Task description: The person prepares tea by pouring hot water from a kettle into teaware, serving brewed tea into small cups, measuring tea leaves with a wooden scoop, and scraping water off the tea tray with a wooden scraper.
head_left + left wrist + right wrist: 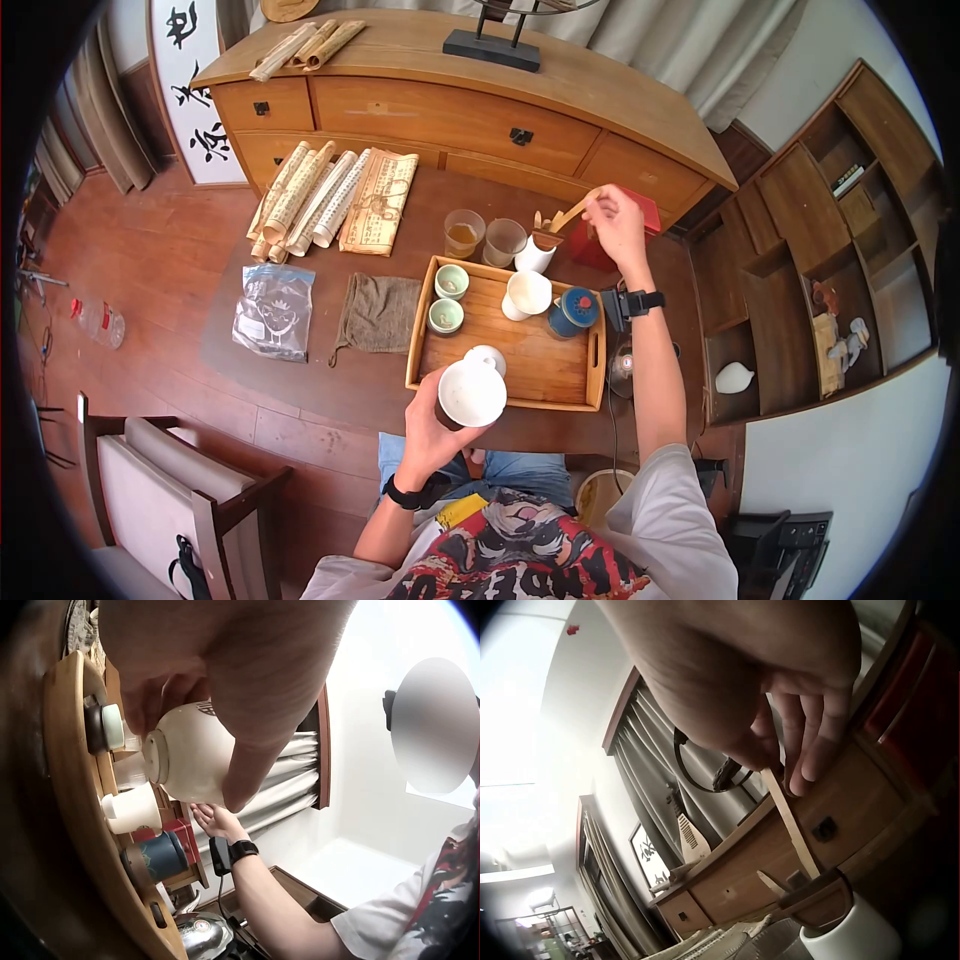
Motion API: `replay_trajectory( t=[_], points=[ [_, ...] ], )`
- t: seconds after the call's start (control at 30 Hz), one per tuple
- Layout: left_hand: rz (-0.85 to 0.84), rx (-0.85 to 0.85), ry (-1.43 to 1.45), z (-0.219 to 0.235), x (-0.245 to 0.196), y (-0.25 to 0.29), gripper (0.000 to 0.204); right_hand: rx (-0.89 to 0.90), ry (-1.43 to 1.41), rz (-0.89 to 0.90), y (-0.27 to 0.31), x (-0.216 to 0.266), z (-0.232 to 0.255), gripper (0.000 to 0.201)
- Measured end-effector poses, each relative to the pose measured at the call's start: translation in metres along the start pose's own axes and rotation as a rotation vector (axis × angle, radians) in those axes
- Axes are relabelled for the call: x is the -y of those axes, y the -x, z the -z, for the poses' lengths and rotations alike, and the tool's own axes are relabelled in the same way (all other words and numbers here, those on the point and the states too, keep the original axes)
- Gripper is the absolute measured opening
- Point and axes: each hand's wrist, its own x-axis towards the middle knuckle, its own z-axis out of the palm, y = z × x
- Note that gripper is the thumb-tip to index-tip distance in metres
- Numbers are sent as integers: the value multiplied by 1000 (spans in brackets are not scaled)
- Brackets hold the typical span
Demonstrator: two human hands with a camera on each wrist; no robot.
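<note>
Clock positions were read from the head view, centred on the wooden tray (540,368), with 12 o'clock away from the person. The right hand (618,228), between 1 and 2 o'clock, pinched the upper end of a flat wooden stick (792,823) between thumb and finger, the gap closed to the stick's thickness. The stick slanted down to the mouth of a white pot (859,937), just outside the tray between 12 and 1 o'clock, by a brown wooden piece (814,901); its lower tip could not be made out. The left hand (432,428), at 7 o'clock, had thumb and fingers spread around opposite sides of a white bowl (472,394), held base down above the tray's near edge. The stick was judged light and stiff, best taken by its bare upper end. The bowl appeared to be glazed ceramic: rigid, fairly light, slippery and breakable, best gripped from both sides below the rim.
</note>
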Motion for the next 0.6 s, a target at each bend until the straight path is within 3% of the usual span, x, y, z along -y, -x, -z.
replay_trajectory(
  t=[0.27,0.47,0.6],
  points=[
    [-10,29,-66,24,-12,4,85,-170,-272,22,43,65,23,10],
    [-20,-19,-135,36,-29,3,84,-141,-461,-6,112,125,8,14],
    [-116,-114,-179,30,-51,-15,82,-75,-528,26,169,164,-6,17]
  ],
)
